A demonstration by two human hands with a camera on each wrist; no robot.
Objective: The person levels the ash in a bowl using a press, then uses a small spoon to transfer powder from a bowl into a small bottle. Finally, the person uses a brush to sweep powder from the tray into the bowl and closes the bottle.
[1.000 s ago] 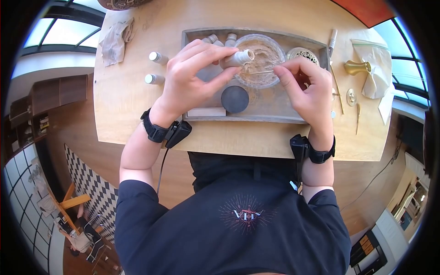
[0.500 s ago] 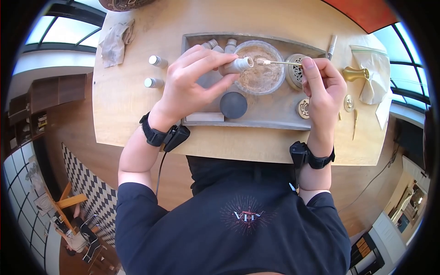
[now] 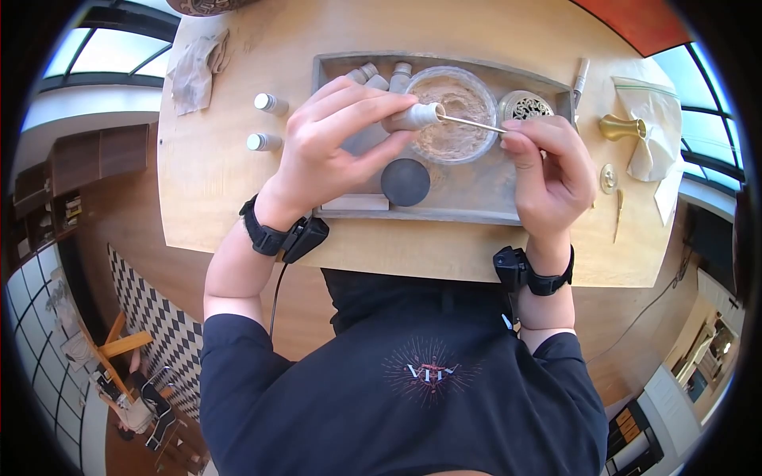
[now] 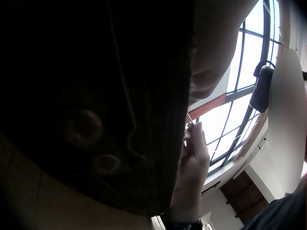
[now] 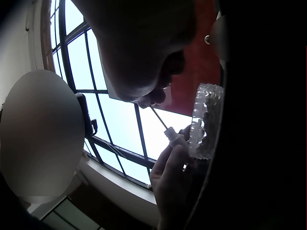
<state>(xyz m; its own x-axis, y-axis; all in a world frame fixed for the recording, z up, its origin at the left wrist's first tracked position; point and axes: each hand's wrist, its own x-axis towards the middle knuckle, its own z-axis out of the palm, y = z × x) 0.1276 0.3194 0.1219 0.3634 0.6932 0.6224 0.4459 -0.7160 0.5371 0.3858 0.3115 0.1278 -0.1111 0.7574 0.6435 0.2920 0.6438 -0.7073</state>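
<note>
In the head view the left hand (image 3: 329,143) holds a small white bottle (image 3: 417,117) tilted sideways between thumb and fingers, its open mouth facing right. The right hand (image 3: 552,170) pinches a thin metal stick (image 3: 476,124), whose far end is inside the bottle's mouth. Below and behind them sits a round clear bowl (image 3: 456,147) of pale brown powder. From the right wrist view, the stick (image 5: 159,118) enters the bottle (image 5: 175,137) beside the ridged bowl (image 5: 204,122). The bottle's contents are hidden.
A grey tray (image 3: 444,215) holds a dark round disc (image 3: 406,182), several small bottles and an openwork lid (image 3: 525,107). Two capped bottles (image 3: 264,142) stand left of it. To the right lie a brass vase (image 3: 621,128), a plastic bag (image 3: 652,143) and thin tools (image 3: 619,216).
The right hand swung right with the stick's powdery tip over the bowl, then came back left, and the tip went into the bottle. The left hand stayed nearly still.
</note>
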